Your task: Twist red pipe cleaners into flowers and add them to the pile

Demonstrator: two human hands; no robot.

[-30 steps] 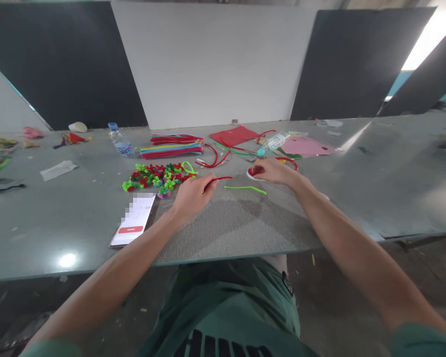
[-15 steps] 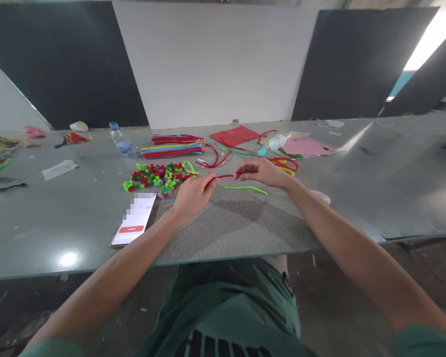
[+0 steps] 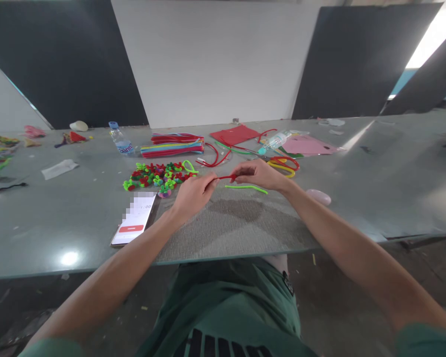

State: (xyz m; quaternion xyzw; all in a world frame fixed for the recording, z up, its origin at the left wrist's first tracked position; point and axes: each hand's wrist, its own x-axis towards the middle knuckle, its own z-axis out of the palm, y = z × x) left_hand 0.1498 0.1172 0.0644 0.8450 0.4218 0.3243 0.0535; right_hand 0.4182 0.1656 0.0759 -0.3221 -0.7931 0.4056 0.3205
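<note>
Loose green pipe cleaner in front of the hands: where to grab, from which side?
Probably a pinch near the right end of the green pipe cleaner, from above and the person's right. It's thin, lies low on the table and runs left to right; that end angles toward the person, while its left end sits nearer the held red stem.

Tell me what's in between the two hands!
A thin red fuzzy stem. In the head view it sticks out of the left hand toward a small red piece at the right hand's fingertips.
</note>
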